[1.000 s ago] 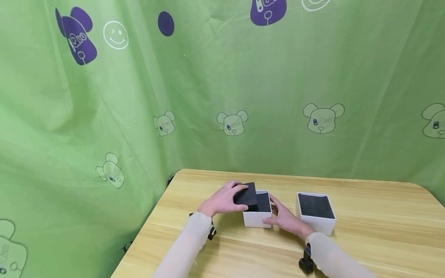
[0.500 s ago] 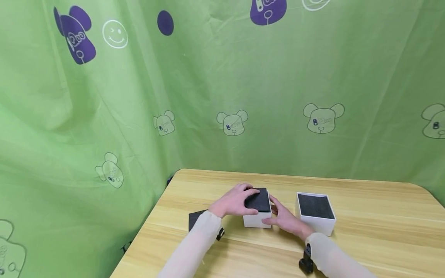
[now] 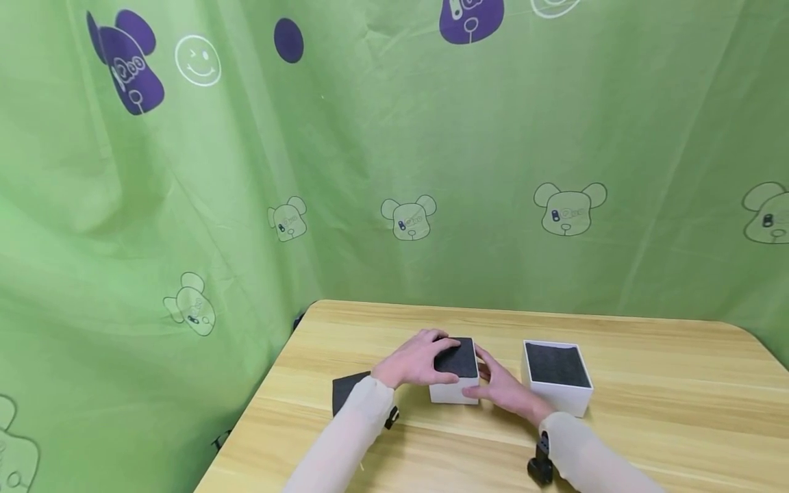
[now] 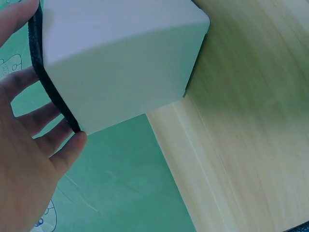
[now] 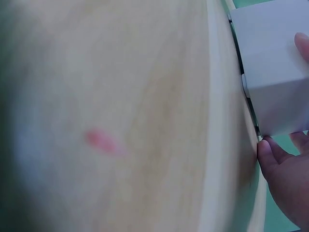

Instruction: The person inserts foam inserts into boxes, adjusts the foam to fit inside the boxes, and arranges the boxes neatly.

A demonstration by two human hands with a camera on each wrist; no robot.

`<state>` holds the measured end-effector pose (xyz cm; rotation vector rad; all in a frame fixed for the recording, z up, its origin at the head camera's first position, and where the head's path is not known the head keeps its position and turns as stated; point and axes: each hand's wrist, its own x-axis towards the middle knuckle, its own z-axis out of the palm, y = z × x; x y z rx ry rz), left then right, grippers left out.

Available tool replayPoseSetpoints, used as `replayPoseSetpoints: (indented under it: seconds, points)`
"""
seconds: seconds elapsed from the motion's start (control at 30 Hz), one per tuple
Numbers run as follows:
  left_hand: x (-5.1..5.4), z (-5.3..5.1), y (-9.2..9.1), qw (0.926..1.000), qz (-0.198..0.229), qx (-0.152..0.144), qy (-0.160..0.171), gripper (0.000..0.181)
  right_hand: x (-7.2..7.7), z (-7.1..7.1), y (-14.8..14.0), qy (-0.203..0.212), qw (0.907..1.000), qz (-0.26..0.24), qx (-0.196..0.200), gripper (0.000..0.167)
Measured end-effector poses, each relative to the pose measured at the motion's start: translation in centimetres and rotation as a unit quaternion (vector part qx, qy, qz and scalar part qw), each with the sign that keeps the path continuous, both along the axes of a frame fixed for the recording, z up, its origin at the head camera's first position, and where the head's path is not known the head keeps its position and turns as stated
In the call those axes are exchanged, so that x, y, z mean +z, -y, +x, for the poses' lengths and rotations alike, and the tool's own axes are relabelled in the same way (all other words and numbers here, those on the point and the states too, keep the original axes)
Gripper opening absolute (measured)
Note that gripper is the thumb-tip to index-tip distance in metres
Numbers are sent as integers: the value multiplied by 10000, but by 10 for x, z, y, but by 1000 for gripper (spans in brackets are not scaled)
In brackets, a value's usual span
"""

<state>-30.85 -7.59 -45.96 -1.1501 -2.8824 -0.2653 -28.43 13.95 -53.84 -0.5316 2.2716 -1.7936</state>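
While the right grip [image 3: 505,390] holds the white box [image 3: 453,392] on the counter [image 3: 666,397], thumb on the near face and fingers around its right side, the left grip [image 3: 419,359] lies over the top, spread broadly with fingertips along the edge of a black pad [image 3: 459,358]. Left thumb and fingers look laid on the pad rather than clamped round it. The pad sits in the mouth of the box, beneath and just right of the left palm; the left wrist view shows its dark edge running slightly proud of the rim. Seating the pad appears to be the step in hand. Done well, it calls for even pressure toward all corners, with the left fingertips kept off the rim so none gets trapped, and for the right grip to steady the box without squeezing its walls inward. Should one corner stand high, a light push there would likely serve better than force at the middle. Right of the right grip stands a second white box [image 3: 559,400]; a dark flat piece [image 3: 348,390] lies beside the left sleeve [image 3: 354,431].
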Motion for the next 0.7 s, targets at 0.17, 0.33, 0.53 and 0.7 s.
replayPoseSetpoints:
  seconds: [0.17,0.33,0.53,0.7]
  points:
    - [-3,-1,0,10000,-39,12,-69,67,-1,0,0,-2,10000,-5,10,100]
    - [-6,-2,1,9999,-44,8,-158,66,0,0,0,-23,10000,68,-29,100]
    - [-7,-1,0,9998,-91,56,-171,64,3,1,0,-7,9999,104,-44,101]
    - [-6,-1,0,9998,-77,9,-160,61,4,1,-1,40,10000,88,-21,101]
